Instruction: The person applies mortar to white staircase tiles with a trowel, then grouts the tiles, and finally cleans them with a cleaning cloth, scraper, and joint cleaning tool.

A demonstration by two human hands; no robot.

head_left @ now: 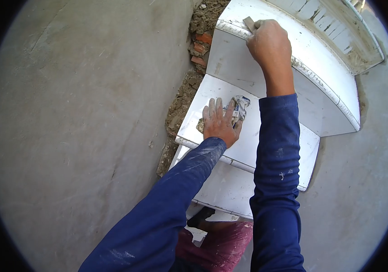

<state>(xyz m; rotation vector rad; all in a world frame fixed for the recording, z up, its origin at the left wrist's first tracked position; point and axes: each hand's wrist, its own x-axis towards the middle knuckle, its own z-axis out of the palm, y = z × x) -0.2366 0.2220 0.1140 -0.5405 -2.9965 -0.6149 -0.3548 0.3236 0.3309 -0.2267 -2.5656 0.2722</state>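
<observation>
My right hand (271, 41) is closed round a small flat grey piece (249, 24), which touches the front edge of the upper white tiled step (314, 43). Lower down, my left hand (221, 121) lies with its fingers spread on the middle white step (277, 136). Beside and partly under its fingers is a crumpled white and blue packet (240, 108). A small brownish lump (200, 125) shows at the left side of that hand. The underside of the left palm is hidden.
Grey plastered walls (80, 99) stand left and right of the curved steps. Rough mortar with broken red brick (201, 47) runs along their left side. A lower step (225, 186) is near my legs, and a higher tiled riser (325, 20) is smeared with mortar.
</observation>
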